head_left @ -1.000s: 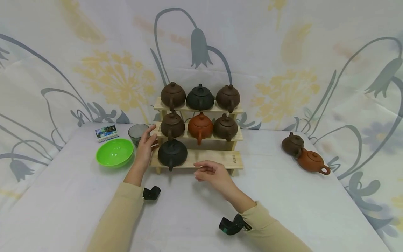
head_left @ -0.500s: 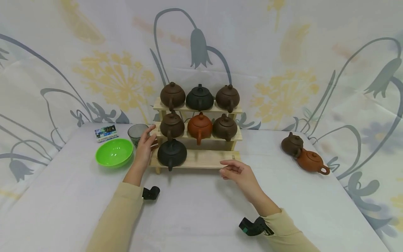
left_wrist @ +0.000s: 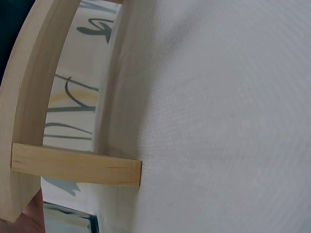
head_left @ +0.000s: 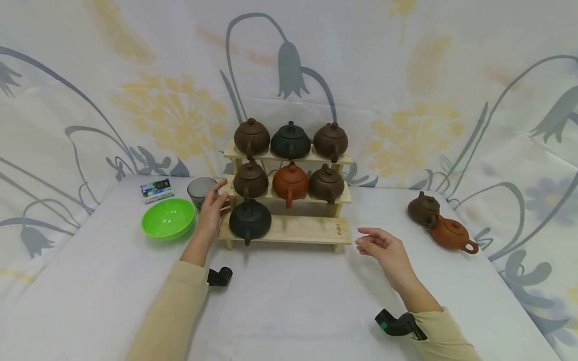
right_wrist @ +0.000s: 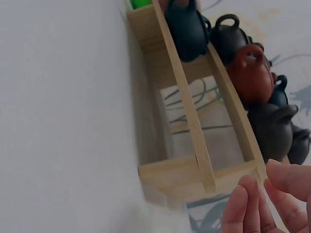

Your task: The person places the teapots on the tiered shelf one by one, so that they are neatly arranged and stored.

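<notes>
My left hand point(head_left: 210, 215) rests against the left end of a three-step wooden stand point(head_left: 307, 229), beside the shelf ends, with fingers fairly straight. A black teapot point(head_left: 250, 219) sits at the left of the bottom shelf. The middle shelf bears two brown teapots point(head_left: 326, 183) around an orange-red teapot point(head_left: 290, 181). On top, a black teapot point(head_left: 290, 141) stands between two brown ones. My right hand point(head_left: 386, 253) hovers just right of the stand, fingers loosely bent, nothing in it. In the right wrist view its fingertips point(right_wrist: 249, 182) appear near the stand's end.
On the right of the table, a brown teapot point(head_left: 423, 208) touches an orange-red teapot point(head_left: 451, 233). To the left are a green bowl point(head_left: 168, 219), a dark glass cup point(head_left: 199, 190) partly behind my left hand, and a small printed box point(head_left: 156, 191).
My right hand has moved rightward, from in front of the bottom shelf to beyond the stand's right end. The left hand has stayed at the stand, and the teapots have not moved.
</notes>
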Tool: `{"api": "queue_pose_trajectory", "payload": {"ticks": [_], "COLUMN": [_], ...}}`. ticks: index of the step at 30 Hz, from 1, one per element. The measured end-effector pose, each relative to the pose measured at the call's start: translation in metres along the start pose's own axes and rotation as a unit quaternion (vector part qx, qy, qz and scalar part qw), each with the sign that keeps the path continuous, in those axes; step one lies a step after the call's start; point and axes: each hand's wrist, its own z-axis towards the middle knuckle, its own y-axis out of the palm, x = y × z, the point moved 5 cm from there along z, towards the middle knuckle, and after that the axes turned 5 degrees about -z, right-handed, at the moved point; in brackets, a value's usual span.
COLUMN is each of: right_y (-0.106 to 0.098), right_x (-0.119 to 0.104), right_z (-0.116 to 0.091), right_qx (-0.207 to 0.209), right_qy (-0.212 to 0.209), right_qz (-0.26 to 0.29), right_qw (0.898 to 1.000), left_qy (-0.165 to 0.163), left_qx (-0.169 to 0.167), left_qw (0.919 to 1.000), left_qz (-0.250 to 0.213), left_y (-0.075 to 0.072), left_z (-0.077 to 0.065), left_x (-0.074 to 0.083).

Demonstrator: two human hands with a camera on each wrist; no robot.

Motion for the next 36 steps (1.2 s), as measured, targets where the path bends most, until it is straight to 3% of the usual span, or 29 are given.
{"api": "queue_pose_trajectory", "payload": {"ticks": [10, 22, 28, 36], "right_y": [-0.054, -0.1, -0.128, -0.174], "right_x": [0.015, 0.029, 0.053, 0.099], "right_z": [-0.011, -0.022, -0.019, -0.007], "right_qx": [0.052, 0.088, 0.123, 0.159], "right_qy": [0.005, 0.025, 0.039, 0.03], "right_qz": [0.024, 0.043, 0.025, 0.085], "right_qw": [0.998, 0.995, 0.991, 0.983], "left_qy": [0.0, -0.001, -0.001, -0.002], "left_qx": [0.0, 0.002, 0.0, 0.002], "left_qw": [1.0, 1.0, 0.9999, 0.9999], "left_qz": [0.001, 0.004, 0.01, 0.012], "left_y": [0.001, 0.001, 0.001, 0.0], "left_z": [0.0, -0.001, -0.001, -0.001], "left_x": [-0.001, -0.002, -0.002, -0.002]}}
